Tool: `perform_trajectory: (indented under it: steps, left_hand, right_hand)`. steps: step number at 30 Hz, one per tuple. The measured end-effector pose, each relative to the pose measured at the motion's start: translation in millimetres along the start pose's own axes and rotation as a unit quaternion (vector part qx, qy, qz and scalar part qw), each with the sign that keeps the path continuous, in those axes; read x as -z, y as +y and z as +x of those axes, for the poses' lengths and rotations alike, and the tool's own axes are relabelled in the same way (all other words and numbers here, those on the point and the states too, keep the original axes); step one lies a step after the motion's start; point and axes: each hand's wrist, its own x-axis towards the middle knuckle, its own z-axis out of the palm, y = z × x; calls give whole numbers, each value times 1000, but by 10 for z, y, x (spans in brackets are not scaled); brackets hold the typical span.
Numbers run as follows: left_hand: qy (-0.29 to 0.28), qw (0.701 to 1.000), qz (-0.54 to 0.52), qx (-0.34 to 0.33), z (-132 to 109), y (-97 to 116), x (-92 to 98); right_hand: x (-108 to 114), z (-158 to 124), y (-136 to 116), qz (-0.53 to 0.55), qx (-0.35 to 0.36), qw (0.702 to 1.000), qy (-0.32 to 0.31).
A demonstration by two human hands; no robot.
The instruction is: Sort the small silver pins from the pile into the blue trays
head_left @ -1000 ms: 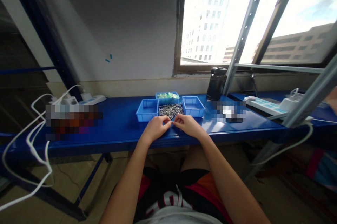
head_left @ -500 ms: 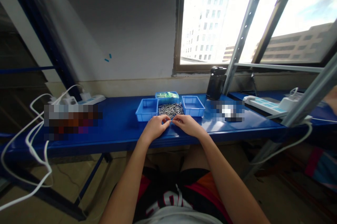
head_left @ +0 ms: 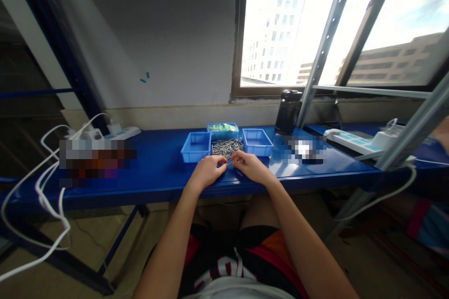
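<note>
My left hand [head_left: 207,169] and my right hand [head_left: 249,166] rest at the front of the blue table, fingertips almost meeting. Both are closed in a pinch. Between them shows a thin, light sliver, too small to name. Just beyond my fingers lies a heap of small silver metal pieces [head_left: 226,146] that look like screws. A blue bin [head_left: 196,146] stands left of the heap and a second blue bin [head_left: 257,142] right of it. Behind it, a third blue bin [head_left: 223,129] holds green-tinted, clear plastic packets.
The blue table [head_left: 157,168] runs beneath a window. A black flask-like container [head_left: 288,112] stands at the back right, near a metal post. Power strips [head_left: 354,141] and white cables [head_left: 47,200] lie to both sides. Blurred-out objects sit on the left and right.
My right fingers have risen a little and curled, and the thin sliver between my fingertips shows more clearly. My left hand has barely moved. The bins stay put.
</note>
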Motion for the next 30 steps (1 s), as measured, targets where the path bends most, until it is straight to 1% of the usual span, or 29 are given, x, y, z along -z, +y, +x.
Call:
perform_trajectory:
  steps: [10,15,18,22,24,30]
  left_hand:
    - [-16,1000,-1,-8,-18,37,43]
    - [-21,999,-14,-25,-13,30,39]
    - [-19,999,-25,-11,-13,29,35]
    - [-5,999,-35,-3,-20,39,37]
    - [-2,999,-36,-4,-22,42,39]
    - [-5,999,-44,-7,-19,29,35]
  right_hand:
    - [14,0,-22,10,11,1000,-11]
    - [25,-10,-33,21,16,1000,-15]
    - [15,4,-8,31,14,999,-6]
    - [-2,26,22,44,-9,999,12]
    - [0,21,12,43,-9,999,4]
    - [39,-22,-65,37,19,999,-27]
